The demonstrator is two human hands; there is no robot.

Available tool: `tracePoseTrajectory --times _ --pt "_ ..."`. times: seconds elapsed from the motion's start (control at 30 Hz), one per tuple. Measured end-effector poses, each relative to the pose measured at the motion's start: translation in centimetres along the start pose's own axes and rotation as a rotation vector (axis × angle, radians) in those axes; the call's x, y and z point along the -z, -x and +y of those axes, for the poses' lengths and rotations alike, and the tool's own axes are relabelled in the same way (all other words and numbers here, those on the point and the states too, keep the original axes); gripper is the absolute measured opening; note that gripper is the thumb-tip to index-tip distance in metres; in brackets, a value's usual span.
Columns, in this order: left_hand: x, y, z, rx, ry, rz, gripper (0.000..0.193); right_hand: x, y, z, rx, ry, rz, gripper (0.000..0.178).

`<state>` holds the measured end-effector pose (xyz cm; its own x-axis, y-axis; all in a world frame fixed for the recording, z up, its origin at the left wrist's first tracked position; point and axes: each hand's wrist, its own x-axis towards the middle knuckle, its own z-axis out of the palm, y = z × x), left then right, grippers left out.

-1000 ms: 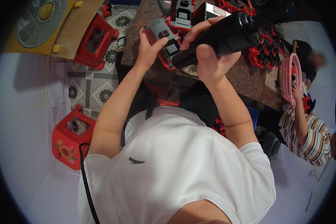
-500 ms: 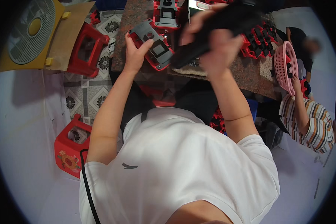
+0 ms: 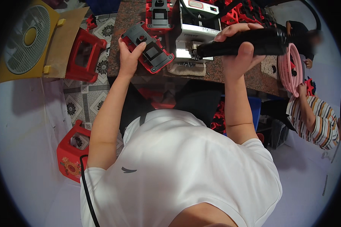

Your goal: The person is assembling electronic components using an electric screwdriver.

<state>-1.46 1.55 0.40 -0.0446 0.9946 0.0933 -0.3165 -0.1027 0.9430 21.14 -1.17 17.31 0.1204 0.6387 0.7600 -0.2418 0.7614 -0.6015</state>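
Left hand [image 3: 129, 59] gripping the red-and-black housing [image 3: 157, 60], tilted, near the worktop's [image 3: 259, 82] near edge. Right hand [image 3: 236, 58] closed round a black handheld tool [image 3: 250, 42], tip at the front of the metal machine [image 3: 199, 32]; can't tell if touching. Tight clearance: second housing [image 3: 158, 15] just beyond the held one, machine just right, folded cloth [image 3: 187, 69] at the near edge. Open room: bare strip left of the housing, bare stone right of the right forearm. Surface speckled reddish stone. Room: patterned tile floor [image 3: 72, 108], yellow fan [image 3: 28, 36] left, co-worker's striped sleeve [image 3: 310, 121] right.
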Motion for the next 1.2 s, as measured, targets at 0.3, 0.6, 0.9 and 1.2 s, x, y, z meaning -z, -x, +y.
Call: tracePoseTrajectory --times 0.3,0.6,0.9,1.2 --pt "-0.3 0.1 0.5 0.019 0.001 -0.01 0.055 1.2 1.4 0.7 -0.023 0.228 -0.061 0.045" --pt "-0.1 0.0 0.9 0.012 -0.02 -0.007 0.056 0.0 -1.6 1.9 -0.353 0.266 -0.036 0.023" --pt "0.3 -0.4 0.0 0.017 -0.057 -0.025 0.064 -7.8 -6.5 7.3 0.197 0.209 -0.035 0.025" --pt "0.1 -0.2 1.0 0.049 0.024 -0.049 0.063 -10.2 -6.0 11.6 0.129 0.192 -0.038 0.019"
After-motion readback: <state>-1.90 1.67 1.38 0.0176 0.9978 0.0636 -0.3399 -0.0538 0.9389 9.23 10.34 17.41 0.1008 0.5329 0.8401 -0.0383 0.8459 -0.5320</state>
